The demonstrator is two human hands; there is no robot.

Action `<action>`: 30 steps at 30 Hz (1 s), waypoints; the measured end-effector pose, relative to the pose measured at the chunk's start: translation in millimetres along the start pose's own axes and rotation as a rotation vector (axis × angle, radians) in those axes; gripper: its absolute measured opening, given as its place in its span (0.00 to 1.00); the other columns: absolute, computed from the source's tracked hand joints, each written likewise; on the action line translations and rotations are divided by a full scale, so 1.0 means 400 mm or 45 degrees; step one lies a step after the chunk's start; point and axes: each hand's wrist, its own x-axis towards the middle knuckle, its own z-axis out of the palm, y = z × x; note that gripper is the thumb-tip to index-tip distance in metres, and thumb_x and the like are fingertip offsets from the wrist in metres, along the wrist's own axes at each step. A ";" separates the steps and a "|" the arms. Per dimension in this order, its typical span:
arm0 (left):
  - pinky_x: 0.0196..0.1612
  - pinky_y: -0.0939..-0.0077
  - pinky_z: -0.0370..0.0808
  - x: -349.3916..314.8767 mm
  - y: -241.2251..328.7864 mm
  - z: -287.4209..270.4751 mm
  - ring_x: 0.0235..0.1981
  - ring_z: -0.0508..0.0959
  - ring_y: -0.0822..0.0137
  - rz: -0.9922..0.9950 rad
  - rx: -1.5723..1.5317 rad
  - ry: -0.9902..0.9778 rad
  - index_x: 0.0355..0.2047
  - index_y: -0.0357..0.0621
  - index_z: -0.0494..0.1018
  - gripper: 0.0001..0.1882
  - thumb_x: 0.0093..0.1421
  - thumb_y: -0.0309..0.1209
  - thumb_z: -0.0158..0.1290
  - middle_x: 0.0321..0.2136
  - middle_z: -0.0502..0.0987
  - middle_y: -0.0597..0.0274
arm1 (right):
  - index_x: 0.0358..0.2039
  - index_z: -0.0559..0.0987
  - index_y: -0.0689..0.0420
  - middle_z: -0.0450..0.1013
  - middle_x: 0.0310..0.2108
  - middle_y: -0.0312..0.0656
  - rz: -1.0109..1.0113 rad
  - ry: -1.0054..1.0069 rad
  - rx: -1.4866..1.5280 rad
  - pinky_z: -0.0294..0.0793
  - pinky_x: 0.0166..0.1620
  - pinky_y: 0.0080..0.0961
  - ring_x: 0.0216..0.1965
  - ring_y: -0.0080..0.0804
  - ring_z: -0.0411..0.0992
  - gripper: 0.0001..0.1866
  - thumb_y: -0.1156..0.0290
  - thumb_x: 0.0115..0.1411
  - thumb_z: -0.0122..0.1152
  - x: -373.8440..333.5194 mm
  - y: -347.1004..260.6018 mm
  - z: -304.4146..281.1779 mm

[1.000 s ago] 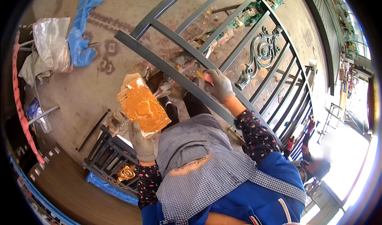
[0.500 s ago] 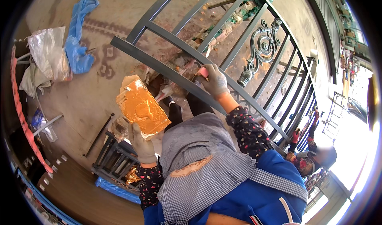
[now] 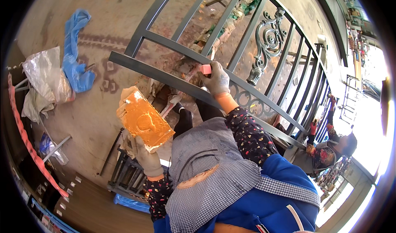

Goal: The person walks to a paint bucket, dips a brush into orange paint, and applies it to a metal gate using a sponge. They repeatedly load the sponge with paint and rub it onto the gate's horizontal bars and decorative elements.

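My left hand [image 3: 147, 158], in a grey glove, grips the lower edge of a flat, ragged-edged board [image 3: 145, 118] thickly smeared with gold-orange paint. Pinched in the gloved fingers of my right hand [image 3: 219, 82] is a small pink sponge block [image 3: 205, 69]. That hand is over the dark grey metal railing [image 3: 163, 80], at its lower pair of long bars. Whether the sponge touches the metal, I cannot tell. Farther along the railing is a scroll-shaped ornament [image 3: 269, 39] set between the upright bars.
A person [image 3: 336, 150] is at the railing's far right end. Blue plastic sheeting [image 3: 76, 56] and clear plastic [image 3: 45, 74] lie at the left. Beside my left arm stands a dark slatted metal piece [image 3: 128, 169]. A wrapped support [image 3: 231, 23] runs beneath the railing.
My right hand has shifted slightly left along the railing, and more of the pink sponge shows. The painted board stays in my left hand, a little lower in view. The whole view has turned slightly.
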 end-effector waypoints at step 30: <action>0.57 0.47 0.66 0.004 -0.096 0.001 0.55 0.72 0.37 -0.022 -0.014 -0.169 0.60 0.42 0.64 0.26 0.64 0.35 0.57 0.54 0.72 0.39 | 0.45 0.72 0.54 0.76 0.42 0.49 0.236 0.056 -0.151 0.76 0.42 0.46 0.42 0.54 0.77 0.25 0.53 0.54 0.69 -0.059 0.028 -0.037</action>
